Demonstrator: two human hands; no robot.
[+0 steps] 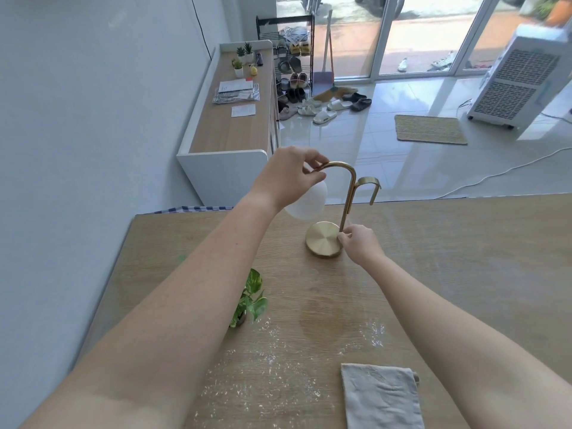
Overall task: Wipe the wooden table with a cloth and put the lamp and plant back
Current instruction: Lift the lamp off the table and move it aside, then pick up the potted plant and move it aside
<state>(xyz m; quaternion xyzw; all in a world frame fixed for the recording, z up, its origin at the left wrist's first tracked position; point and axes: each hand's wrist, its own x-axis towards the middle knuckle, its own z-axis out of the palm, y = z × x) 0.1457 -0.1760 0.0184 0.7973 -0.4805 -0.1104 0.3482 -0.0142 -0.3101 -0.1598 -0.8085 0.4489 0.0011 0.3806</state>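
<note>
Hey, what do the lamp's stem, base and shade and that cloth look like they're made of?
The lamp stem and base look like brushed brass-toned metal: radial sheen on the disc. The shade seems frosted white glass or plastic, unclear which. The cloth looks like beige woven linen or cotton, creased.

Both arms stretch forward; the left hand (pixel 289 178) pinches the lamp (pixel 323 240) at its top, the right hand (pixel 359 243) low.
</note>
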